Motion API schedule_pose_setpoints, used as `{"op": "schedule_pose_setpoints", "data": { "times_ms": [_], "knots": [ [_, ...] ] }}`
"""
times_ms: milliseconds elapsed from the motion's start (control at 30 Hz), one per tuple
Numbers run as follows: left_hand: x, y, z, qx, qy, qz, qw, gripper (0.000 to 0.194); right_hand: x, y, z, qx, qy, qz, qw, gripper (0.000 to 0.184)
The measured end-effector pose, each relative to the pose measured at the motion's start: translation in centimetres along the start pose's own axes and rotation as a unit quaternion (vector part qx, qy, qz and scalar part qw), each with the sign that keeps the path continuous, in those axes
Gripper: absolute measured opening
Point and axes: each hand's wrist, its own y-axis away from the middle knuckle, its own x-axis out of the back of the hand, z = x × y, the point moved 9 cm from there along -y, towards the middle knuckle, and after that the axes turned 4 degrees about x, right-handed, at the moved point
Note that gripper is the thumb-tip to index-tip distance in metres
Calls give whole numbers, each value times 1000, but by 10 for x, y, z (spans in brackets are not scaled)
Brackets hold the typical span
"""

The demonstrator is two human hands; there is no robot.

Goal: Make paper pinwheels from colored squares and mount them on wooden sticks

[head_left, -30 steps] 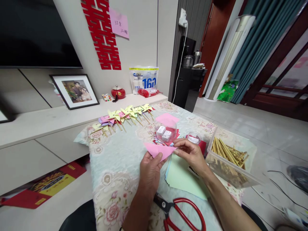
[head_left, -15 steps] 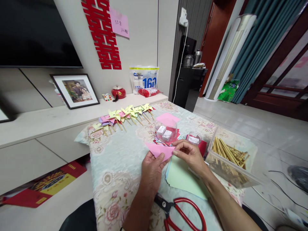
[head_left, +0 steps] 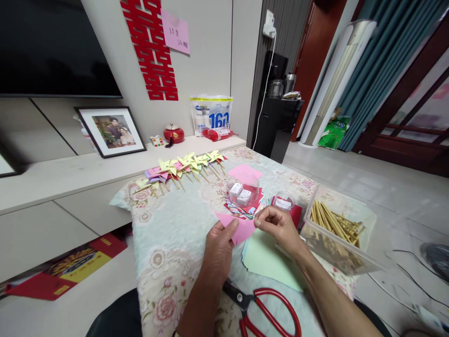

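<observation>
A pink sheet of paper [head_left: 244, 230], folded or bent, is held up above the table between both hands. My left hand [head_left: 220, 245] grips its left part, the thumb lying on top. At its right corner my right hand [head_left: 278, 227] pinches it between thumb and fingertips. Beneath my right hand lies a stack of pale green paper [head_left: 270, 257]. Scissors with red handles [head_left: 277, 311] rest on the cloth, their blades partly hidden by my left wrist. Just beyond the paper stands a clear round container [head_left: 242, 191] with small white boxes, among colourful paper strips.
Finished paper pinwheels [head_left: 189, 166] on sticks lie along the table's far edge. A clear plastic bin [head_left: 336, 243] of bamboo sticks stands at the right. Near it is a small clear tub [head_left: 284, 201]. Another pink sheet [head_left: 245, 172] lies farther back.
The pink paper has turned and tilted, showing more of its lower part. My left thumb has shifted up along it, and my right hand still pinches the right corner.
</observation>
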Motion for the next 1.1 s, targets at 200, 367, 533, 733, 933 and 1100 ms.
{"op": "schedule_pose_setpoints", "data": {
  "times_ms": [200,367,533,733,933,1100],
  "knots": [
    [8,-1,-2,-2,-11,21,1000,30,2,0,1,-8,3,11,1000,23],
    [7,-2,-3,2,-1,23,1000,33,3,0,3,-19,5,22,1000,25],
    [12,0,-6,14,23,58,998,42,1,0,1,-17,10,26,999,26],
    [7,1,-9,16,-14,40,999,36,-1,1,0,-24,11,22,999,25],
    [6,1,-8,8,-20,38,999,27,-1,1,1,-19,-1,27,999,27],
    [8,2,-8,4,-20,62,998,24,-3,1,-2,7,15,31,999,25]
  ]
}}
